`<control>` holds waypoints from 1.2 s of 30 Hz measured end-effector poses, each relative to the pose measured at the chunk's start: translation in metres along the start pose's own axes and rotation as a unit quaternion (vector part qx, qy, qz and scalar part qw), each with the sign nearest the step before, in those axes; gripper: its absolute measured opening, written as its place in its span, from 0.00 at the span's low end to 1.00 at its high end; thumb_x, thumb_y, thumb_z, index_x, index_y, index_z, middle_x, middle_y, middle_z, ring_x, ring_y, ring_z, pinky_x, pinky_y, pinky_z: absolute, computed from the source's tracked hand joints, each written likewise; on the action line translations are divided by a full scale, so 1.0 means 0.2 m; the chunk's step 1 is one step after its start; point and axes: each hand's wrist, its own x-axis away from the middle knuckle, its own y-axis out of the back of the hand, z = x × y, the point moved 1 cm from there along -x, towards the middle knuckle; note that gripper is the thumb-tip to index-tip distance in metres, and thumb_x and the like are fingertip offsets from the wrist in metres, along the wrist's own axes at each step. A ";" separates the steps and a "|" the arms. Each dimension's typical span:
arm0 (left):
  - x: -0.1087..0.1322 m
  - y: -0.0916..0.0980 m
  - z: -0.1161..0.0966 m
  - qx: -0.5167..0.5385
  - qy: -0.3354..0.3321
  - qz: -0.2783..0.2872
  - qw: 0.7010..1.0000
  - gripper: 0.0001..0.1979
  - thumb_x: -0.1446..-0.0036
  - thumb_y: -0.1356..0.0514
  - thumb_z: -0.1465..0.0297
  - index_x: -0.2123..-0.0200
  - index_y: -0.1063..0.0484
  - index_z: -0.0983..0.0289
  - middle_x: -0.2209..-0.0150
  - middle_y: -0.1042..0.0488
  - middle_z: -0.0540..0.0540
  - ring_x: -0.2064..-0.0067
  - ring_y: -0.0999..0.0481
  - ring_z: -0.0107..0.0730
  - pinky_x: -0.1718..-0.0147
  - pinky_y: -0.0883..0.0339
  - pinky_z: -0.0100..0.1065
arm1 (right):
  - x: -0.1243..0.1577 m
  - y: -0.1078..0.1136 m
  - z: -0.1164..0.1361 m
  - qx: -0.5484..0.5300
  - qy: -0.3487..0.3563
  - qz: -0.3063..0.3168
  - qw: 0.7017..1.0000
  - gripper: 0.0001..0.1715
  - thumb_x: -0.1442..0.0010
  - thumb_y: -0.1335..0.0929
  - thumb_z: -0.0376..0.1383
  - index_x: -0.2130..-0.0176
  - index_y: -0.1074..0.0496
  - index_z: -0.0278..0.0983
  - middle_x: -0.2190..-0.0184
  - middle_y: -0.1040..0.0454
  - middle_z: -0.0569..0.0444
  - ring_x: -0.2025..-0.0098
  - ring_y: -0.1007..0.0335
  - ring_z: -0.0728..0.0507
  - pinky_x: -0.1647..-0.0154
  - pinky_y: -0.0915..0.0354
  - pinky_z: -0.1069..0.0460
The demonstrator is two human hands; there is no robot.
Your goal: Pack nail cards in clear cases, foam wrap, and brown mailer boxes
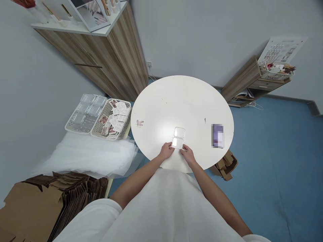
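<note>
A clear plastic hinged case (178,137) lies unfolded on the white round table (181,97), its two halves one above the other as seen from here. Nothing can be made out inside it. My left hand (166,151) pinches its near left corner, while the fingers of my right hand (188,154) close on the near right corner. To the left on the tabletop sits a small flat set of pinkish pieces (140,123). Over on the right is a purple and white item (217,136), pixelated beyond recognition.
Left of the table, one white basket (68,126) holds clear cases and another (93,132) holds printed cards. White sheeting (93,151) and stacked flat cardboard boxes (32,205) lie nearer. A carton (224,166) stands on the floor; wooden cabinets (123,50) are behind.
</note>
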 end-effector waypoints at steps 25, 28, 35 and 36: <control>0.12 0.78 0.33 -0.098 0.027 -0.188 0.977 0.15 0.47 0.46 0.69 0.55 0.35 0.63 0.55 0.34 0.56 0.62 0.30 0.30 0.61 0.34 0.33 | -0.06 -0.26 0.20 0.170 0.151 0.059 0.972 0.23 0.48 0.38 0.42 0.53 0.38 0.39 0.72 0.35 0.56 0.74 0.40 0.48 0.69 0.38 0.51; 0.02 0.99 0.33 -0.142 0.007 -0.158 0.977 0.18 0.48 0.45 0.68 0.53 0.36 0.64 0.55 0.35 0.57 0.62 0.30 0.31 0.61 0.35 0.33 | -0.13 -0.49 0.26 0.182 0.144 0.079 0.969 0.24 0.49 0.38 0.41 0.52 0.38 0.39 0.69 0.33 0.55 0.72 0.38 0.48 0.67 0.38 0.50; -0.19 1.21 0.31 -0.236 -0.017 -0.079 0.968 0.28 0.51 0.43 0.72 0.45 0.45 0.63 0.55 0.35 0.59 0.59 0.30 0.37 0.60 0.38 0.34 | -0.29 -0.88 0.37 0.297 0.187 0.086 0.932 0.27 0.51 0.37 0.35 0.50 0.40 0.39 0.55 0.36 0.50 0.56 0.37 0.44 0.54 0.39 0.47; -0.21 1.22 0.30 -0.249 -0.021 -0.072 0.966 0.29 0.51 0.43 0.73 0.44 0.47 0.63 0.54 0.35 0.59 0.57 0.31 0.38 0.60 0.38 0.34 | -0.32 -0.91 0.39 0.311 0.191 0.083 0.927 0.27 0.51 0.37 0.35 0.50 0.40 0.39 0.54 0.37 0.49 0.54 0.38 0.43 0.53 0.40 0.47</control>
